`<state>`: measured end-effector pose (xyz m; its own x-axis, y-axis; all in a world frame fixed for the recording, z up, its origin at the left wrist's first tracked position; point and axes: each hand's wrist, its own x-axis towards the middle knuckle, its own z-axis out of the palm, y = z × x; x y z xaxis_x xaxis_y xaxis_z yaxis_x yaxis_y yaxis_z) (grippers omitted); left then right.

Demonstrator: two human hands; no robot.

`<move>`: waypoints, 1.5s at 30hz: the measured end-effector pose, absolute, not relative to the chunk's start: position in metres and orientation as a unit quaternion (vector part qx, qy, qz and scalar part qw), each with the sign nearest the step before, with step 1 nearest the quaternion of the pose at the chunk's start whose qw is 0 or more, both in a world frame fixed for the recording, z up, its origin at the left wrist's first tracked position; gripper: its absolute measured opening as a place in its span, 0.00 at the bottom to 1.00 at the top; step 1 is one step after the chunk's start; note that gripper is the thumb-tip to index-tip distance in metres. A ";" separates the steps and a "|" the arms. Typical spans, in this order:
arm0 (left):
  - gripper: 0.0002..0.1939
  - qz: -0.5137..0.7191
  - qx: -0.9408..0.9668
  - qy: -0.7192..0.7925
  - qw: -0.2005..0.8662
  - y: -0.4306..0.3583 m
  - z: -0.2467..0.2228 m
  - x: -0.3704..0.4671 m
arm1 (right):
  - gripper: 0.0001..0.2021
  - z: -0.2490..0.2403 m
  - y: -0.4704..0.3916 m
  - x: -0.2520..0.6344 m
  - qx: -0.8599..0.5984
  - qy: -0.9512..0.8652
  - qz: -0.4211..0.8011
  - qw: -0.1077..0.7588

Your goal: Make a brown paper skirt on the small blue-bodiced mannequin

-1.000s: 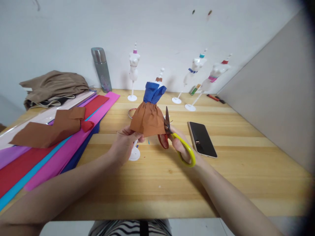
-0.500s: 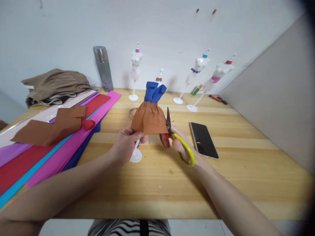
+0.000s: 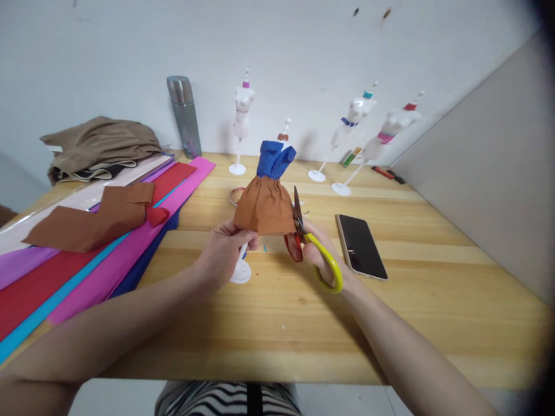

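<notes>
A small mannequin wears a blue top (image 3: pixel 274 160) and a gathered brown skirt (image 3: pixel 265 208). My left hand (image 3: pixel 225 248) pinches the skirt's lower left edge, above the mannequin's white round base (image 3: pixel 240 271). In my right hand (image 3: pixel 318 254) are scissors (image 3: pixel 327 268) with one yellow and one red handle. Their dark blades point up beside the skirt's right edge, close to it; whether they touch the paper I cannot tell.
Brown paper (image 3: pixel 87 222) lies over coloured sheets (image 3: pixel 173 202) at left, with folded cloth (image 3: pixel 104 144) and a bottle (image 3: pixel 185 118) behind. White mannequins (image 3: pixel 243 112) stand at the back. A phone (image 3: pixel 361 247) lies right of my right hand.
The view has shifted slightly. The scissors' blades look a little closer together beside the skirt's right edge; both hands keep their holds.
</notes>
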<state>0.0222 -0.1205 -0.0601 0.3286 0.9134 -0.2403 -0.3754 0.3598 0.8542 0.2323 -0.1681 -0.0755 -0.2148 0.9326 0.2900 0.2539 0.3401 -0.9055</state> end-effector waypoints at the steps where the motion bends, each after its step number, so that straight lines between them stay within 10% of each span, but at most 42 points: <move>1: 0.15 0.438 0.356 0.377 0.734 -0.120 -0.060 0.022 | 0.31 -0.076 -0.168 0.233 -0.437 -0.682 0.375 0.452; 45: 0.11 0.444 0.355 0.377 0.732 -0.121 -0.061 0.023 | 0.20 -0.075 -0.173 0.223 -0.501 -0.623 0.370 0.473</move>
